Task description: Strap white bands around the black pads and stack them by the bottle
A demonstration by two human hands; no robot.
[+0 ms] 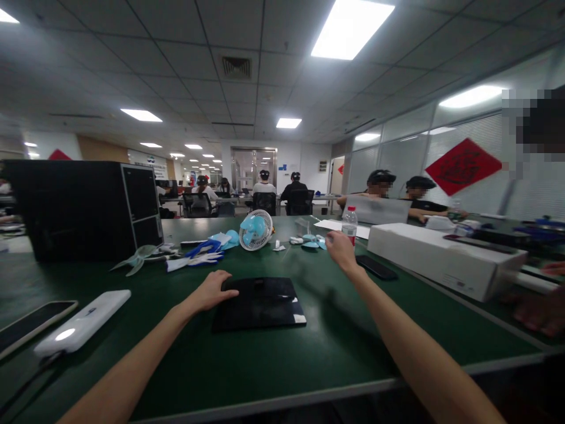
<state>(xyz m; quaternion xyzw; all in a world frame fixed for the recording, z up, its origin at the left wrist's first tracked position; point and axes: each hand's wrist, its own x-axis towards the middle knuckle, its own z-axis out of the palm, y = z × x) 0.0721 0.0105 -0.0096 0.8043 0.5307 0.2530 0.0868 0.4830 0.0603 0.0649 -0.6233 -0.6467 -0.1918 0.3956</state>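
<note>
Bench edge [309, 393] nearest; left hand [215, 291] lies spread on black pad's [260, 306] left edge; right hand [341, 247] hovers, grip unreadable.

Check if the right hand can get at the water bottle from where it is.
Probably yes. The right hand is just in front of the water bottle, with nothing visible between them; the small blue parts lie to its left.

Dark green matte table [335, 347], flat black rectangular pad [259, 303] near its middle, white oblong power bank [82, 323] and black smartphone [30, 324] at left, small light-blue desk fan [256, 230], white-and-blue gloves [194, 256], long white cardboard box [445, 259] at right
</note>
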